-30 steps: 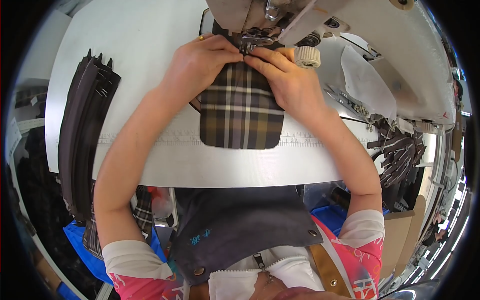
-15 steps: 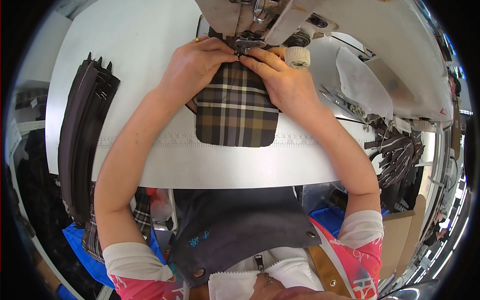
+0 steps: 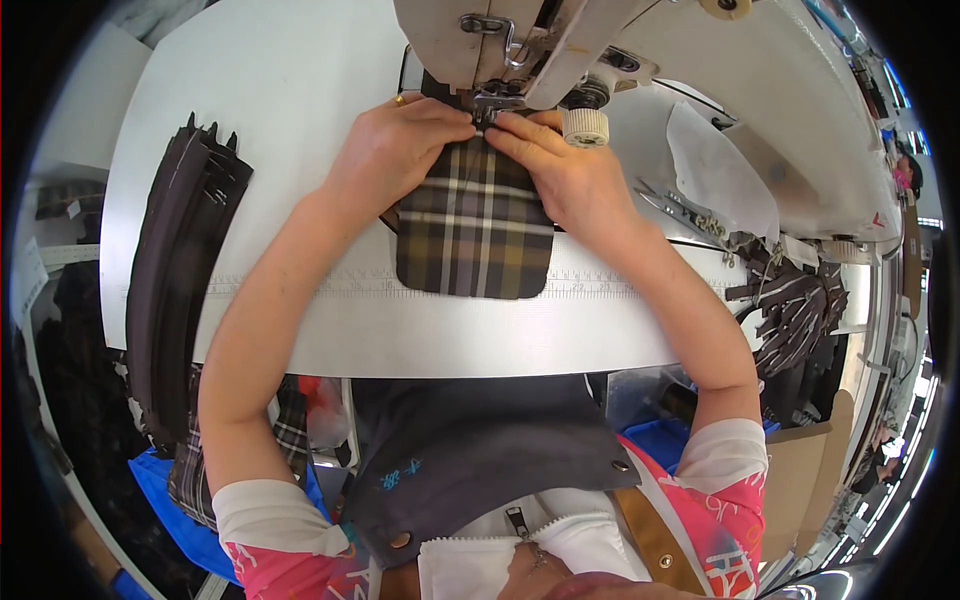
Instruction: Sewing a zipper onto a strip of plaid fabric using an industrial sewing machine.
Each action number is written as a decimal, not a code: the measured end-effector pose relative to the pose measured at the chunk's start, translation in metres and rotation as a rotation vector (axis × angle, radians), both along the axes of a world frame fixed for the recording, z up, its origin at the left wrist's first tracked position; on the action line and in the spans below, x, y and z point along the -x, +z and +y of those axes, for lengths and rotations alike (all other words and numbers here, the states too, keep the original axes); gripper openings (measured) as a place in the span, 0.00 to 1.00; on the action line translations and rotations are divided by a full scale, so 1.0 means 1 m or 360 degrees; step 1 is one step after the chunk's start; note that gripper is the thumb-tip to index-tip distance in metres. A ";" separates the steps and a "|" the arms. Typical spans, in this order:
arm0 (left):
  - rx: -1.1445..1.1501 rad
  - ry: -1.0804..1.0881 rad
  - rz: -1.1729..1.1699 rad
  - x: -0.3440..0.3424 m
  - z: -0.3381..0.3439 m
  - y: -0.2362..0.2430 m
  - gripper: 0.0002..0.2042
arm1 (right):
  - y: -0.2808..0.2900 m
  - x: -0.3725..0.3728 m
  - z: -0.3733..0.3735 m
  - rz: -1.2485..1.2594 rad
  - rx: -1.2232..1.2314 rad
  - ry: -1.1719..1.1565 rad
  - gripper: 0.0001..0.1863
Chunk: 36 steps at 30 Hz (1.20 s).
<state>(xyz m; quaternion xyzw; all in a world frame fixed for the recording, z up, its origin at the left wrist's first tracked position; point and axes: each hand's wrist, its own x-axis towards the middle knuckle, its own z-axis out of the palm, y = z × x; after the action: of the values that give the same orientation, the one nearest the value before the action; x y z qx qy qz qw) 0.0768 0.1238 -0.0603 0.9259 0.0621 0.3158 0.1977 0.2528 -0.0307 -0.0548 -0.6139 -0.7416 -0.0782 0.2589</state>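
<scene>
A rounded plaid fabric piece (image 3: 470, 240) lies under the presser foot (image 3: 495, 105) of a sewing machine (image 3: 600, 40), over the white table (image 3: 480, 340). My left hand (image 3: 395, 150) has thumb and index finger pressed together on the fabric's top edge, just left of the foot, a ring on one finger. My right hand (image 3: 570, 180) rests on the fabric right of the foot, two fingers extended to the needle area, pressing the piece down. The exact stitching point is too small and covered to make out.
Long dark strips (image 3: 175, 270) hang over the table's left edge. At right are metal scissors (image 3: 670, 205), a white sheet (image 3: 715, 160) and bunched striped strips (image 3: 795, 310). Below lie plaid cloth (image 3: 190, 480), blue bins (image 3: 155, 485) and cardboard (image 3: 815, 450). A cream knob (image 3: 585, 128) sits beside my right fingers.
The plaid piece has fed a little way forward under the presser foot, with both hands still on it. The view has shifted slightly, so the machine head sits lower and further left.
</scene>
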 end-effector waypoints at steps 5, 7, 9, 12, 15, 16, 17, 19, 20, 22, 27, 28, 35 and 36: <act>-0.0025 0.0085 0.0111 0.002 -0.002 0.008 0.08 | 0.017 -0.011 -0.033 0.0178 -0.0012 -0.0142 0.21; 0.0840 0.0391 -0.0056 0.000 -0.012 0.011 0.08 | 0.028 -0.025 -0.072 0.0052 -0.0023 -0.0370 0.19; 0.0748 0.0313 0.0016 0.003 0.001 0.010 0.07 | 0.029 -0.044 -0.107 0.0047 0.0056 -0.0574 0.16; 0.0223 0.0175 0.0246 0.002 0.006 0.005 0.05 | 0.010 -0.069 -0.128 -0.0046 0.0046 -0.0788 0.13; -0.0117 0.0049 0.0265 0.005 -0.005 0.003 0.03 | 0.006 -0.082 -0.134 0.0003 -0.0130 -0.0857 0.09; 0.0027 -0.0009 0.0173 0.010 -0.008 0.003 0.04 | 0.005 -0.079 -0.134 0.0393 -0.0160 -0.0917 0.09; 0.0024 -0.0003 0.0175 0.010 -0.009 0.004 0.04 | 0.005 -0.077 -0.133 0.0785 -0.0186 -0.0967 0.09; 0.0246 0.0035 0.0193 0.009 -0.009 0.009 0.05 | 0.005 -0.079 -0.136 0.0842 -0.0154 -0.1043 0.09; 0.0247 0.0040 0.0196 0.013 -0.010 0.015 0.05 | 0.005 -0.080 -0.137 0.0896 -0.0121 -0.1124 0.10; 0.1051 -0.0096 0.0335 0.029 -0.014 0.029 0.05 | 0.002 -0.078 -0.132 0.0835 -0.0293 -0.0981 0.11; 0.1520 -0.0421 0.0724 0.099 -0.065 0.047 0.04 | 0.013 -0.050 -0.143 0.0697 -0.0228 -0.0824 0.17; 0.1671 -0.0417 0.0713 0.114 -0.077 0.045 0.04 | 0.020 -0.035 -0.138 0.0648 -0.0218 -0.0738 0.18; 0.1703 -0.0410 0.0407 0.132 -0.100 0.035 0.02 | 0.052 0.034 -0.076 0.0002 0.0088 0.0019 0.15; 0.1679 -0.0406 0.0429 0.132 -0.100 0.035 0.02 | 0.052 0.039 -0.071 -0.0083 0.0062 0.0159 0.15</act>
<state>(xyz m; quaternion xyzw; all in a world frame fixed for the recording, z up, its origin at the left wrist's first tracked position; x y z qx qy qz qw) -0.0549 0.0236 -0.0257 0.7338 0.1238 0.0944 0.6613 0.2140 -0.1018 -0.0024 -0.5788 -0.7792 -0.0668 0.2310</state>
